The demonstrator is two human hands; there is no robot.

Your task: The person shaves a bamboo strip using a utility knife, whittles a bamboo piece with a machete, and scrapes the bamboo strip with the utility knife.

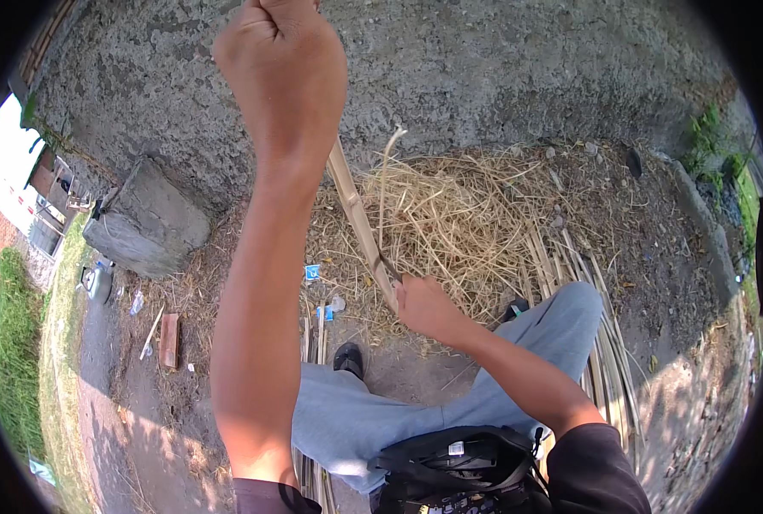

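A rough grey wall [501,77] borders the dirt ground [403,373], whose edge at the wall's foot carries a heap of pale shavings [463,227]. Before the heap's left side, a long pale strip [356,210] slants above the ground, its upper part hidden by the left hand [283,56] and wrist, the fingers too concealed to tell their state. At the strip's lower part, the right hand [433,310] is folded around a small dark blade [387,265] crossing it, a thin sliver [385,188] rising alongside.

I'm seeing the strip [360,224] between left hand [283,60] and right hand [433,313], shavings [454,218] beyond, wall [493,77] behind them, block [154,224] over left.
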